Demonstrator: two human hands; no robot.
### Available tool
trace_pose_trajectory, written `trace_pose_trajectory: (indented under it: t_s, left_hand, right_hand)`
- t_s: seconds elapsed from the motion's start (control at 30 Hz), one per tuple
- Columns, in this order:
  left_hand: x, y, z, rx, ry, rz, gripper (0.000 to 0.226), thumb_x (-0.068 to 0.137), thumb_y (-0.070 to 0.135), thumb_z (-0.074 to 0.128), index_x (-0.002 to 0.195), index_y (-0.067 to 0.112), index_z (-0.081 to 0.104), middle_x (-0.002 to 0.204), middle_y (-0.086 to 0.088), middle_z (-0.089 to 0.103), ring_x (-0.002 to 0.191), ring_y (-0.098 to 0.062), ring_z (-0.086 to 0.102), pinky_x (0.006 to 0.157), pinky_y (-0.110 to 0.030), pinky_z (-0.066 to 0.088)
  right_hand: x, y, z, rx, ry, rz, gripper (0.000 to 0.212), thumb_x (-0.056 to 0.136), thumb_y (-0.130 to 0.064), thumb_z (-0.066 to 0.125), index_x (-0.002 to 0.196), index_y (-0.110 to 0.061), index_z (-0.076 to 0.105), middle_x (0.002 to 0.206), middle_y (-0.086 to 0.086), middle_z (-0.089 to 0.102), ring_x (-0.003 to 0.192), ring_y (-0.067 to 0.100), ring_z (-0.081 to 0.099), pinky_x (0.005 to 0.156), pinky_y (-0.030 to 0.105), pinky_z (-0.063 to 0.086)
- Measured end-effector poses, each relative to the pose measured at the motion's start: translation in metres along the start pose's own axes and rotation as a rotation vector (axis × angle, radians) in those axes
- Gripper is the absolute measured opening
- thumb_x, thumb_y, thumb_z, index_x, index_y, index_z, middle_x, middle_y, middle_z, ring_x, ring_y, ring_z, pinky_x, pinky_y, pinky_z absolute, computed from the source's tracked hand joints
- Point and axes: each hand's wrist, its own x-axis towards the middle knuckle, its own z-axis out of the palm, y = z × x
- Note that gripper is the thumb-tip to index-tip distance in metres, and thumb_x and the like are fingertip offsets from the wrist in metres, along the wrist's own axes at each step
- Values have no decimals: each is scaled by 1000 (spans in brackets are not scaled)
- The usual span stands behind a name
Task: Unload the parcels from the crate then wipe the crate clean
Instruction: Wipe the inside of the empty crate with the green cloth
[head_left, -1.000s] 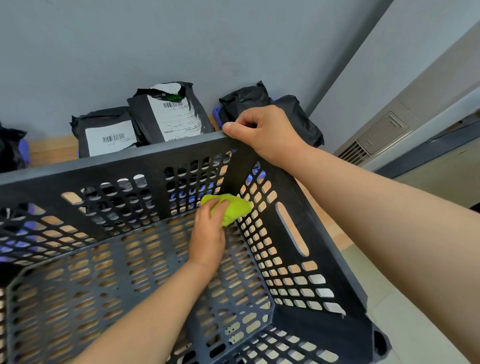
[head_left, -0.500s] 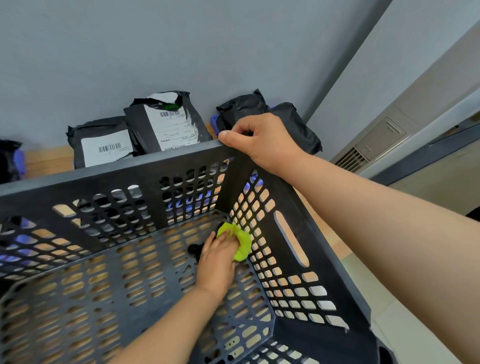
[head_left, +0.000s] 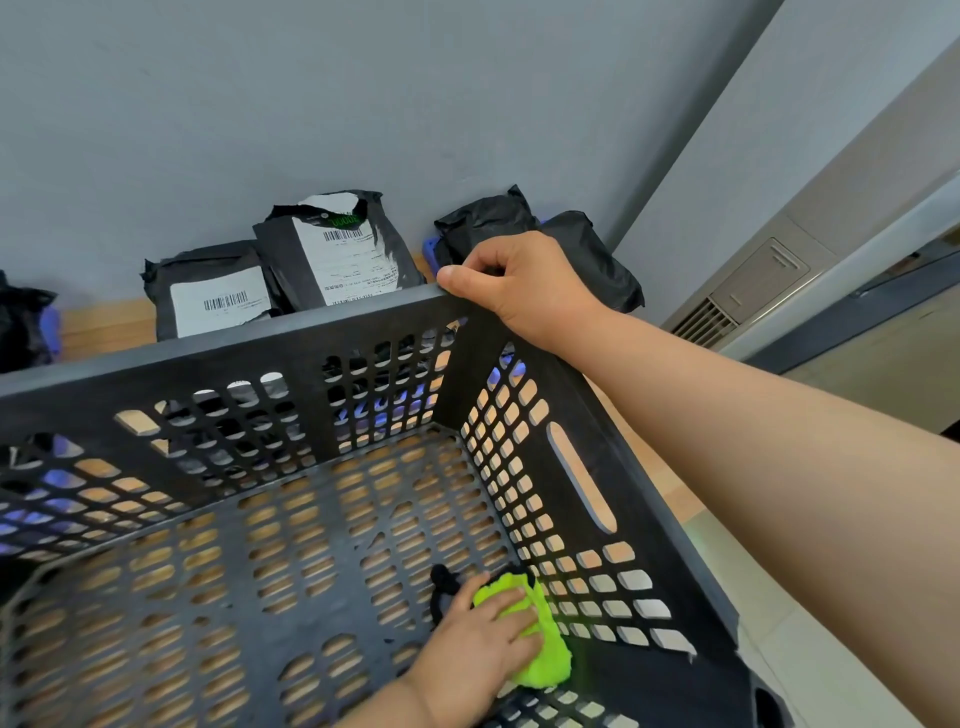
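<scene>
Wiping step: parcels (head_left: 337, 249) are out, behind the crate (head_left: 208, 358). Left hand (head_left: 483, 644) presses the cloth (head_left: 548, 660) with flat fingers (head_left: 511, 618) at the right wall base. Right hand (head_left: 524, 283) grips the rim. Next, likely: sweep the cloth across the floor.

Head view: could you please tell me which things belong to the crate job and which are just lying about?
Job: crate, green cloth under left hand, right hand gripping the rim, unloaded parcels behind it.
Lying about: wall vent, metal hatch.

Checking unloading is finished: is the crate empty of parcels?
Empty of parcels: none on the crate floor in view, where the left hand presses a green cloth; parcels lean against the wall behind.
</scene>
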Motion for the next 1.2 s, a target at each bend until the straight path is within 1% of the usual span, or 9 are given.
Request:
trace_pose_trajectory:
  t_s: [0.2,0.37,0.4,0.47,0.57,0.77,0.97,1.07,1.2]
  left_hand:
    - [0,-2,1,69,-32,60,67,48,50,85,108,47,57,107,23,67,103,-5,64,83,-32,53]
    - [4,9,-8,-12,-49,5,62,40,50,88,98,49,65,97,27,68,91,1,67,65,-22,53]
    - [5,10,-12,-68,-34,3,58,47,43,87,101,48,66,101,25,68,94,-1,66,68,-24,54]
    - [4,11,-19,-261,-8,-41,48,77,21,69,121,39,60,122,15,62,112,-12,59,91,-35,50]
    - [-4,19,-21,-535,-6,-161,52,92,8,50,136,36,48,141,13,47,130,-10,43,114,-27,25]
    - [-17,25,-24,-710,-42,-236,57,92,7,52,134,44,46,143,19,43,132,-5,38,114,-23,23]
    - [-22,28,-40,-738,-94,-249,61,89,3,52,132,46,47,142,19,44,130,-5,40,113,-23,27]
    - [-23,28,-49,-729,-152,-242,57,90,6,51,135,40,46,145,13,43,132,-10,39,112,-25,28]
    - [-22,29,-52,-720,-175,-245,56,91,6,51,137,36,46,145,9,43,131,-13,40,110,-26,31]
  right_hand:
    - [-1,0,0,-8,0,0,26,87,-40,64,75,-16,68,60,-10,55,54,0,49,57,16,41]
    - [-1,-2,-1,-14,-4,1,28,87,-39,64,77,-13,69,61,-10,54,55,1,48,58,16,41]
    - [-1,-2,-1,-17,-6,1,29,87,-39,64,78,-13,69,62,-10,55,56,1,48,58,17,41]
    - [-2,-3,-1,-25,-4,-3,31,87,-39,63,79,-11,70,65,-4,58,58,2,49,60,21,44]
    - [-2,-4,-1,-39,0,-2,33,87,-40,63,82,-8,70,74,8,65,63,8,52,63,28,47]
    - [-3,-5,-2,-114,16,-10,37,88,-44,61,80,-9,69,75,12,65,65,15,54,65,34,48]
    - [-7,-14,-4,-475,10,-41,45,92,-56,44,87,-17,67,75,2,62,70,15,57,65,39,49]
    - [-12,-24,-4,-631,-12,-31,46,95,-55,37,106,-17,62,95,3,62,87,19,58,73,41,51]
    - [-32,-33,-9,-593,-23,-22,56,94,-40,51,142,-16,35,136,9,45,121,25,46,90,38,44]
